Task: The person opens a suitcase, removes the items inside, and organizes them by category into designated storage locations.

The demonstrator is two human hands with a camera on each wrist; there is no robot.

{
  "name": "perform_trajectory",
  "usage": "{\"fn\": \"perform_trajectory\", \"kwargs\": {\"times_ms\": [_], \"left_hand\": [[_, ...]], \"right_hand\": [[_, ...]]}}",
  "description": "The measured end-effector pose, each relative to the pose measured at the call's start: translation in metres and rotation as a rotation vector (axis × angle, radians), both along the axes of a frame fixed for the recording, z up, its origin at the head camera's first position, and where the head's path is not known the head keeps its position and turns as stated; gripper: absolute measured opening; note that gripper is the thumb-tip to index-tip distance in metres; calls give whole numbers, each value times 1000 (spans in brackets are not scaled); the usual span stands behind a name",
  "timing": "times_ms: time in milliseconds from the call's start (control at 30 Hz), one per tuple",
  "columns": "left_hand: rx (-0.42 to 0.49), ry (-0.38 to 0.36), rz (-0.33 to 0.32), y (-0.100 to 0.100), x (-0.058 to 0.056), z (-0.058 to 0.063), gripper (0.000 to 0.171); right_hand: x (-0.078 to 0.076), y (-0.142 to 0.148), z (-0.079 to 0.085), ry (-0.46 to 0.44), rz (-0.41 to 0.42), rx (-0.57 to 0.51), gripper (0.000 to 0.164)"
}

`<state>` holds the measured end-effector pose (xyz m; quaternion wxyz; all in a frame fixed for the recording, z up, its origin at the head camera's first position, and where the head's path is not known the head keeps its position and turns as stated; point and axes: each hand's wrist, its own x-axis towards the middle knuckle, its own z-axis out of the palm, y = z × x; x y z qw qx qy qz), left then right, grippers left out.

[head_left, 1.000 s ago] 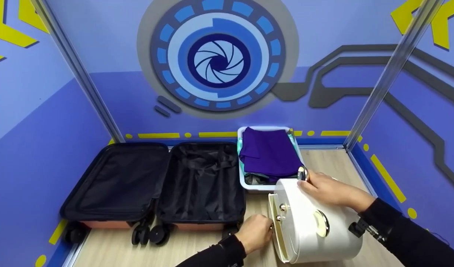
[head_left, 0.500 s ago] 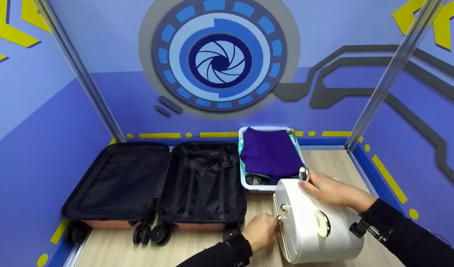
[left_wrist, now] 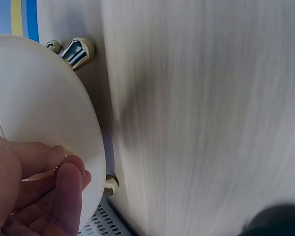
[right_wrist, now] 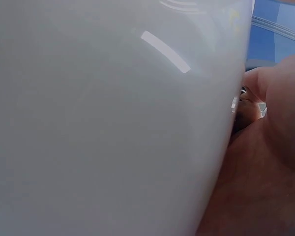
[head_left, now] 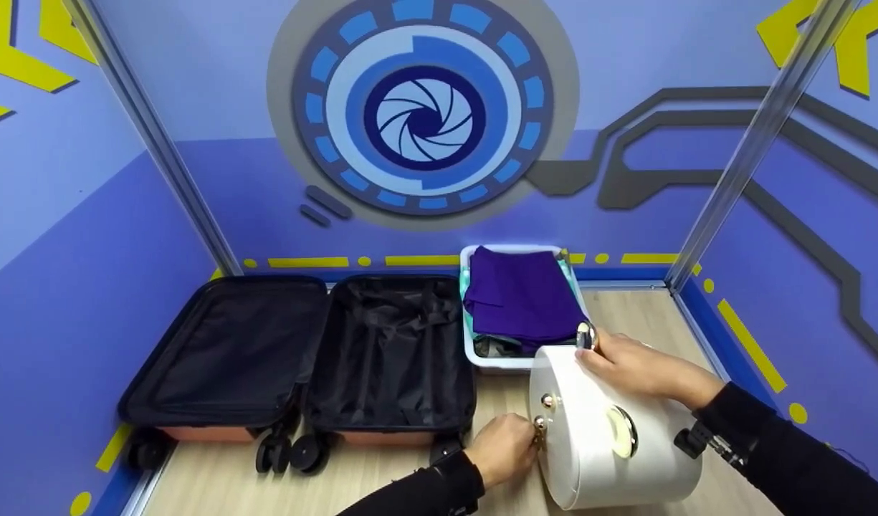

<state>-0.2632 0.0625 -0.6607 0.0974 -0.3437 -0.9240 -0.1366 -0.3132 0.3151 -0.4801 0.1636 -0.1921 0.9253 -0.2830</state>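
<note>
A glossy white rounded storage box [head_left: 603,444] stands on the wooden table at the front right. It has metallic gold knobs [head_left: 547,400] and a gold-rimmed oval fitting [head_left: 623,431] on its side. My left hand [head_left: 504,448] pinches a small gold knob at the box's flat front face; in the left wrist view the thumb and fingertips [left_wrist: 71,164] close around it and mostly hide it. At the top, my right hand [head_left: 636,365] grips a metallic handle [head_left: 586,335]. The right wrist view is mostly filled by the box's white wall [right_wrist: 113,123].
An open suitcase [head_left: 392,358] with black lining lies left of the box, its lid half [head_left: 227,351] farther left, wheels toward me. Behind the box sits a light-coloured basket [head_left: 507,364] with a folded purple cloth [head_left: 521,294] on top. Blue panels wall in the table.
The box's front panel, which stood out from the body with a gap, has been pushed in flush by my left hand. The right hand keeps its hold.
</note>
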Motion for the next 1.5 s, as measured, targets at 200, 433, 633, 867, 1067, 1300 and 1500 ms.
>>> {"fn": "perform_trajectory", "kwargs": {"times_ms": [200, 433, 633, 867, 1067, 1300, 1500], "left_hand": [[-8, -18, -40, -7, -1, -1, 17], [40, -22, -58, -21, -2, 13, 4], [129, 120, 43, -65, -10, 29, 6], [171, 236, 329, -138, -30, 27, 18], [186, 110, 417, -179, -22, 19, 45], [104, -79, 371, -195, -6, 0, 56], [2, 32, 193, -203, -2, -9, 53]], "right_hand": [[0, 0, -1, 10, 7, -5, 34], [0, 1, 0, -20, 3, -16, 38], [0, 2, 3, -10, 6, 1, 36], [0, 2, 3, -15, 4, 2, 38], [0, 0, 2, 3, 12, -9, 33], [0, 1, 3, -9, 7, -6, 33], [0, 2, 0, 19, 0, 5, 36]]}}
